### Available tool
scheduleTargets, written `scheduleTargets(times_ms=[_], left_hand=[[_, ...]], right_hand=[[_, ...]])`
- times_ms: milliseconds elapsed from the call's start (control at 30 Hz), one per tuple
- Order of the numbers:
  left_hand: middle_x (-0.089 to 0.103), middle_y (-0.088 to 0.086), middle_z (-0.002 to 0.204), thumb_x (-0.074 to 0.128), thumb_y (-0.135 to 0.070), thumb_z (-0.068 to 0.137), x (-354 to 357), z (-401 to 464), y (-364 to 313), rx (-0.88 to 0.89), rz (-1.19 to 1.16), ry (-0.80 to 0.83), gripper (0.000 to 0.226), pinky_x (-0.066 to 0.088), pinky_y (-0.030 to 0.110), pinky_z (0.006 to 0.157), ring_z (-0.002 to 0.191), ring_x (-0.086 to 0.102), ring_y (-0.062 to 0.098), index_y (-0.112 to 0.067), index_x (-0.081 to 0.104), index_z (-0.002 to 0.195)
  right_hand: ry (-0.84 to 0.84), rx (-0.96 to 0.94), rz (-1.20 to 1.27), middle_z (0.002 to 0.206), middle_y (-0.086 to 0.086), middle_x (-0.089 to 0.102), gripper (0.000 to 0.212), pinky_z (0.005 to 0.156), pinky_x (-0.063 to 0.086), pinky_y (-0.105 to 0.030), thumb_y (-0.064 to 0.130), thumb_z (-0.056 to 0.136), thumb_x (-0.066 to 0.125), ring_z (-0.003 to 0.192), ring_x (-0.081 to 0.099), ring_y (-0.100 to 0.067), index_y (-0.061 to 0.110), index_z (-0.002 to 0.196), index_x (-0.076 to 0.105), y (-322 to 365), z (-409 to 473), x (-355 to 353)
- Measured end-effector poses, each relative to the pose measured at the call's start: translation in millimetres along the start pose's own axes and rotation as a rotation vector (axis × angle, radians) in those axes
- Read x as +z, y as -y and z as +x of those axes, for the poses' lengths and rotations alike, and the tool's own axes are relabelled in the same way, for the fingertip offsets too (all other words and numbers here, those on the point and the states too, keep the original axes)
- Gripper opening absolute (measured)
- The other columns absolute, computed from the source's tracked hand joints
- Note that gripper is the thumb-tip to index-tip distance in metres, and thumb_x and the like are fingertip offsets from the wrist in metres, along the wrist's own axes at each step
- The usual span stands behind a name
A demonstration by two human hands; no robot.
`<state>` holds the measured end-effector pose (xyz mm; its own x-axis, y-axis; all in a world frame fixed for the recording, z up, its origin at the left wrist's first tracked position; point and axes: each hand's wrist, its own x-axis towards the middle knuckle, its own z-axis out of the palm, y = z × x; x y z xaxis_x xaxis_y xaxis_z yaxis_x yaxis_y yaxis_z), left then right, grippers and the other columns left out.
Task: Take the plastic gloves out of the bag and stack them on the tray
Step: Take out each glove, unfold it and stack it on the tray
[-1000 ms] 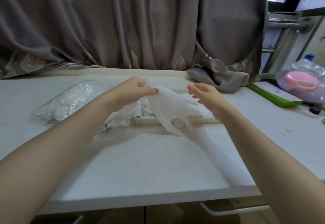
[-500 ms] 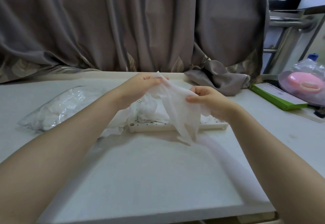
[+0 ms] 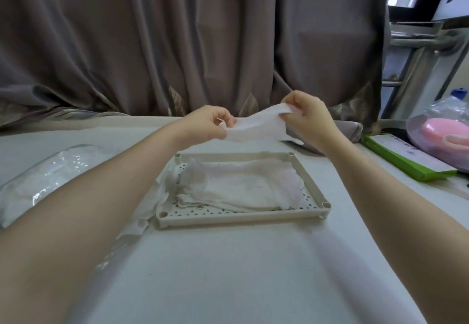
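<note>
- Holding one glove [image 3: 256, 126] stretched flat between both hands, above the far edge of the tray [image 3: 238, 218].
- Left hand [image 3: 208, 125]: fingers curled, pinching the glove's left end.
- Right hand [image 3: 308, 116]: thumb and fingers pinching the right end, raised a little higher than the left.
- Change: half a second ago the glove hung crumpled and drooping from my hands, low in front of the tray; now it is pulled out wide and lifted clear, so the tray shows whole beneath it.
- Meaning, as I judge it: the glove is smoothed and ready to be lowered onto the pile.
- Pile [image 3: 243, 189]: several gloves lying flat in the tray; one [image 3: 152, 204] spills over the left rim onto the table [image 3: 228, 273].
- Bag [image 3: 43, 181]: clear, on the table at left, well apart from the tray, with gloves inside it yet, so more remain to be taken out.
- Beyond: grey curtain [image 3: 177, 44] behind the table; green box [image 3: 403, 156] and pink item under plastic [image 3: 441, 133] at right.
</note>
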<state>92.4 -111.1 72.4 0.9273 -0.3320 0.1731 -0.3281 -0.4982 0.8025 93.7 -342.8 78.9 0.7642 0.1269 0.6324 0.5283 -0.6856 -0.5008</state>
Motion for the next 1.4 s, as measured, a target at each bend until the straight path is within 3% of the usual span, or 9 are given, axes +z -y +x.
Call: scheduleTargets(times_ms=[133,267,433,567,833,1033,1233,1333,1400], left_hand=[[0.06,-0.006,0.113,0.077,-0.031,0.072,16,-6,31,-0.145,0.276,0.264,0.031,0.045,0.023,0.086,0.102,0.057,0.007,-0.023,0.061,0.098],[0.057,-0.007,0.115,0.059,-0.052,0.084,34,-6,43,-0.151,0.436,0.272,0.052,0.042,0.026,0.088,0.104,0.055,0.012,-0.03,0.047,0.129],[0.048,-0.005,0.125,0.062,-0.05,0.081,44,10,43,0.017,0.785,0.274,0.056,0.034,0.035,0.101,0.113,0.038,0.017,-0.038,0.044,0.133],[0.05,-0.007,0.123,0.069,-0.037,0.078,43,13,48,0.184,0.878,0.255,0.03,0.029,0.03,0.097,0.119,0.037,0.018,-0.028,0.061,0.106],[0.062,0.002,0.076,0.074,-0.004,0.05,11,-21,50,0.757,1.251,-0.121,0.026,0.035,0.034,0.076,0.078,0.061,0.028,-0.015,0.054,0.062],[0.058,0.002,0.087,0.056,-0.003,0.08,13,-42,52,0.408,1.423,0.065,0.017,0.032,0.031,0.069,0.083,0.056,0.025,-0.015,0.054,0.092],[0.046,0.004,0.056,0.046,0.01,0.043,15,-46,43,0.7,1.33,-0.168,0.034,0.032,0.026,0.048,0.047,0.047,0.023,-0.012,0.053,0.068],[0.055,0.006,0.08,0.032,0.004,0.067,20,-52,40,0.667,1.404,-0.069,0.038,0.04,0.033,0.064,0.072,0.056,0.025,-0.014,0.06,0.086],[0.051,0.002,0.112,0.041,-0.004,0.083,20,-56,45,0.334,1.437,0.148,0.036,0.035,0.034,0.085,0.104,0.048,0.024,-0.021,0.055,0.111]], right_hand=[[0.403,-0.051,-0.267,0.084,0.0,0.061,0.021,0.071,0.036,-0.024,0.014,0.083,0.064,0.088,0.054,-0.022,0.013,0.104,0.068,-16,-37,27],[0.628,-0.056,-0.416,0.068,0.017,0.048,0.034,0.089,0.039,-0.034,0.023,0.083,0.062,0.09,0.049,-0.022,0.031,0.117,0.064,-19,-60,44],[0.629,-0.083,-0.419,0.08,0.015,0.055,0.048,0.099,0.03,-0.031,0.023,0.089,0.056,0.114,0.044,-0.03,0.038,0.134,0.048,-18,-64,44],[0.629,-0.089,-0.42,0.107,-0.001,0.067,0.046,0.098,0.028,-0.028,0.024,0.092,0.053,0.111,0.047,-0.028,0.036,0.136,0.046,-19,-64,48],[0.348,-0.452,-0.864,0.096,-0.007,0.066,0.024,0.099,0.038,-0.055,0.002,0.049,0.077,0.099,0.063,-0.033,0.013,0.069,0.071,-25,-70,49],[0.415,-0.631,-1.04,0.099,0.0,0.069,0.023,0.111,0.02,-0.049,0.012,0.067,0.049,0.113,0.059,-0.029,0.017,0.069,0.072,-8,-85,49],[0.363,-0.642,-1.141,0.052,0.002,0.057,0.023,0.11,0.018,-0.05,0.008,0.062,0.042,0.09,0.064,-0.03,0.013,0.058,0.064,-2,-84,47],[0.323,-0.529,-1.176,0.051,0.0,0.053,0.005,0.105,0.026,-0.046,0.008,0.056,0.06,0.072,0.059,-0.028,0.013,0.055,0.062,-1,-86,50],[0.445,-0.408,-1.217,0.068,-0.002,0.061,0.009,0.101,0.029,-0.04,0.014,0.062,0.066,0.081,0.057,-0.027,0.014,0.07,0.067,6,-89,46]])
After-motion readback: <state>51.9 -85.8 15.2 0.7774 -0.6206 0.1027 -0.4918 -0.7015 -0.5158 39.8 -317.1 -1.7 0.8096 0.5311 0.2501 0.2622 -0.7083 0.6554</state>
